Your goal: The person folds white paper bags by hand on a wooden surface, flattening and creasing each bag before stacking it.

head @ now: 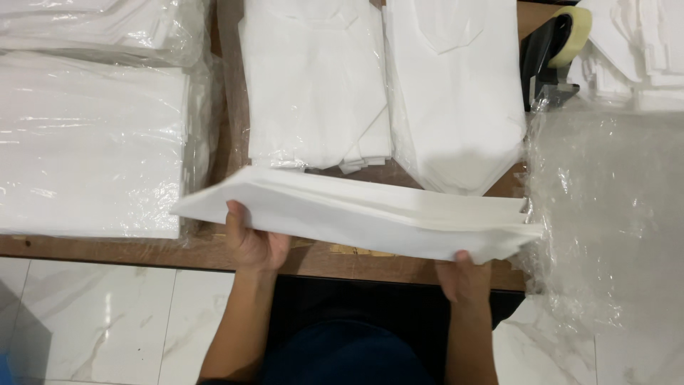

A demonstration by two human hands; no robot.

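left hand (253, 242) and right hand (463, 274) each gripped the near edge of a stack of folded white fabric pieces (356, 210), fingers curled under, thumbs on top. stack was held level above the front edge of the wooden table (214, 249). behind it lay two white fabric piles (313, 85), a plastic-wrapped bundle (85, 142) at left, a tape dispenser (552, 50) at right.

A large flat clear plastic package of folded white cloth (89, 146) lies at the left on the wooden surface (214, 249), with a second, similar package (100, 25) just behind it. Two clear bags of white folded pieces (313, 85) (456, 93) lie side by side at the centre, and loose crinkled clear plastic wrap (605, 207) hangs over the right edge.
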